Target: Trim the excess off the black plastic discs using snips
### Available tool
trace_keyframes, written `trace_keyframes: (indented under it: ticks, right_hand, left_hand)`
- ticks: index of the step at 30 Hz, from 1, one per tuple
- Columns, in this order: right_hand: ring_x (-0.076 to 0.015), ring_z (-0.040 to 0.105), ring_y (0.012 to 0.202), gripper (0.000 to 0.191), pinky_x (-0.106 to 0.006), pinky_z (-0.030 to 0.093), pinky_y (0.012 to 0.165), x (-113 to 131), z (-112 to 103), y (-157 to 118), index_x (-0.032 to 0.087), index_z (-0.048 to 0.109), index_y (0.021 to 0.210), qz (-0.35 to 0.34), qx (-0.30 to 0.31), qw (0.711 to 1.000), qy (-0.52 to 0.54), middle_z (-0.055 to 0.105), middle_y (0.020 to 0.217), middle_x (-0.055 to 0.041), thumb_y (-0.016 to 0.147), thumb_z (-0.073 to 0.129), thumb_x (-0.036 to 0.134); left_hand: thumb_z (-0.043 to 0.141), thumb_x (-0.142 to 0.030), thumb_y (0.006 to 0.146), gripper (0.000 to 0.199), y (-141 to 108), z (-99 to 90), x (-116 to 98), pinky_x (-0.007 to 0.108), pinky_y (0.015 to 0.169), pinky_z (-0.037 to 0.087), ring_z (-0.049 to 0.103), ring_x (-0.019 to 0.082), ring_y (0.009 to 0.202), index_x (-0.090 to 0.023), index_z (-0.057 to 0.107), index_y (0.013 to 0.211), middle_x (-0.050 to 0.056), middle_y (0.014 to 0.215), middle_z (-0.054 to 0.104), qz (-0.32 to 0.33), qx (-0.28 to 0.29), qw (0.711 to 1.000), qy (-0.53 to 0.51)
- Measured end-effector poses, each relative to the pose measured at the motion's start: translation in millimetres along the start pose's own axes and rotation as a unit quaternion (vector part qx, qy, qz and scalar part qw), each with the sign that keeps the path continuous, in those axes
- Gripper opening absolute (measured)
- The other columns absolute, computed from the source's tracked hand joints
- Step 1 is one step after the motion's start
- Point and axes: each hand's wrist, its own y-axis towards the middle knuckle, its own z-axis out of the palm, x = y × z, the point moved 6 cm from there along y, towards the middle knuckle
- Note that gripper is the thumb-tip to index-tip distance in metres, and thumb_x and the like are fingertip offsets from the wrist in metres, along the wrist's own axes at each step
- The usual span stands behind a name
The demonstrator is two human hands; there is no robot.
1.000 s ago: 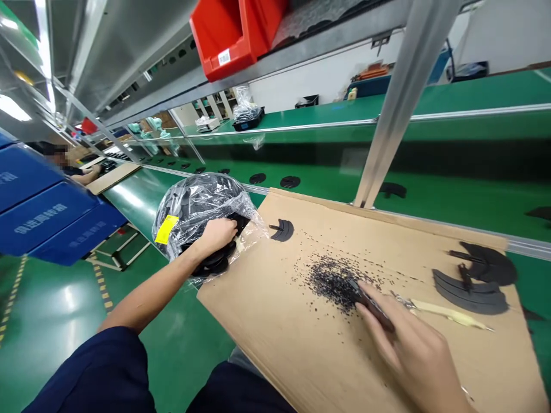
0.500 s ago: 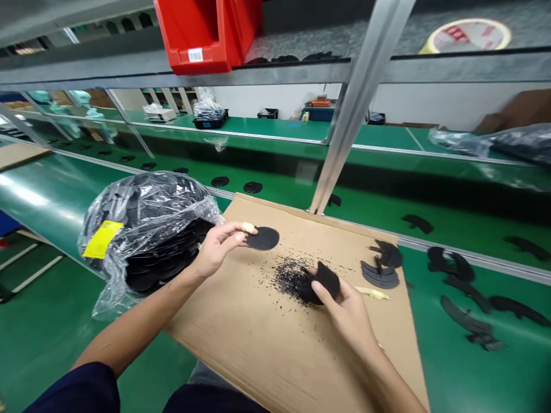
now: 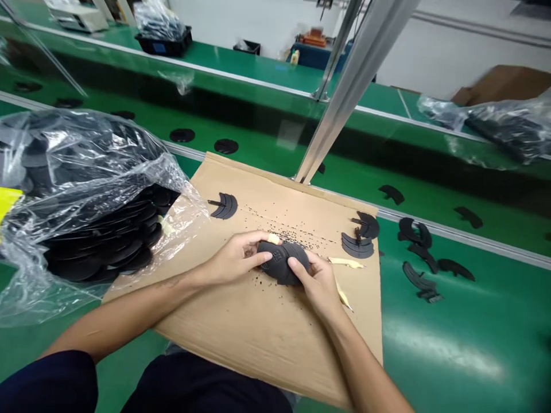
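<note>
Between my two hands is a pair of black discs [image 3: 282, 262], overlapping or touching, over the cardboard sheet [image 3: 241, 321]. My left hand [image 3: 247, 252] pinches the left side, with a pale wrap on one fingertip. My right hand [image 3: 316, 278] grips the right side, thumb on top. Small black bits [image 3: 297, 235] lie scattered on the cardboard behind and under the hands. A black curved piece [image 3: 224, 206] rests at the cardboard's back left. More black curved pieces [image 3: 358, 245] sit at its right edge, near a pale yellow tool [image 3: 348, 263].
A clear plastic bag [image 3: 99, 166] full of stacked black discs [image 3: 107, 241] stands at the left. A metal post [image 3: 336, 115] rises behind the cardboard. Black parts [image 3: 456, 268] lie on the green table [image 3: 465, 338] at the right.
My hands have come together, and the pieces they hold now meet. A curved black piece now shows at the cardboard's back left. The view has tilted down and shifted.
</note>
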Motion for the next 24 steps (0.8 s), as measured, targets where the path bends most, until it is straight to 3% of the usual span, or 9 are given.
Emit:
trace_keyframes:
  ticks: [3,5,8,12,24]
  right_hand:
    - [-0.0186,0.063,0.079,0.037,-0.03,0.053,0.072,0.7,3.7,-2.9,0.021,0.075,0.086,-0.002,0.003,1.0,-0.014,0.071,0.083,-0.0024,0.078,0.075,0.056]
    - [-0.0174,0.06,0.075,0.035,-0.028,0.052,0.069,0.9,4.8,-4.2,0.021,0.074,0.084,-0.009,-0.006,1.0,-0.021,0.069,0.08,-0.0018,0.079,0.075,0.055]
    - [-0.0158,0.056,0.069,0.034,-0.027,0.049,0.063,-0.4,5.7,-5.5,0.02,0.072,0.082,-0.013,-0.018,0.999,-0.032,0.066,0.075,-0.0009,0.079,0.075,0.053]
    - [-0.0143,0.052,0.065,0.033,-0.026,0.046,0.058,-2.6,6.6,-6.7,0.019,0.07,0.078,-0.013,-0.022,0.999,-0.04,0.062,0.071,0.0002,0.078,0.076,0.052]
    - [-0.0125,0.049,0.06,0.034,-0.025,0.044,0.054,-3.0,10.4,-9.8,0.02,0.066,0.071,-0.003,-0.03,0.999,-0.016,0.058,0.065,0.0014,0.074,0.08,0.051]
  left_hand:
    - [0.074,-0.025,0.084,0.036,-3.7,-2.3,1.2,0.025,0.068,0.056,0.064,0.013,0.076,-0.016,0.063,0.117,0.006,0.097,0.068,0.013,-0.031,0.998,0.047]
    - [0.074,-0.026,0.085,0.031,-5.2,-4.2,-3.1,0.025,0.068,0.056,0.062,0.012,0.074,-0.016,0.064,0.112,0.004,0.092,0.066,0.046,-0.053,0.993,0.094]
    - [0.07,-0.025,0.09,0.02,-7.8,-2.4,-14.5,0.031,0.078,0.057,0.064,0.016,0.086,-0.017,0.068,0.108,0.006,0.095,0.066,0.119,-0.064,0.974,0.181]
    - [0.065,-0.02,0.094,0.023,-12.2,4.3,-24.7,0.035,0.089,0.057,0.066,0.019,0.101,-0.018,0.068,0.116,0.009,0.107,0.067,0.188,-0.06,0.953,0.228]
    - [0.067,-0.023,0.093,0.021,-15.2,7.8,-28.9,0.034,0.087,0.058,0.066,0.019,0.099,-0.019,0.069,0.113,0.008,0.103,0.067,0.195,-0.081,0.944,0.254]
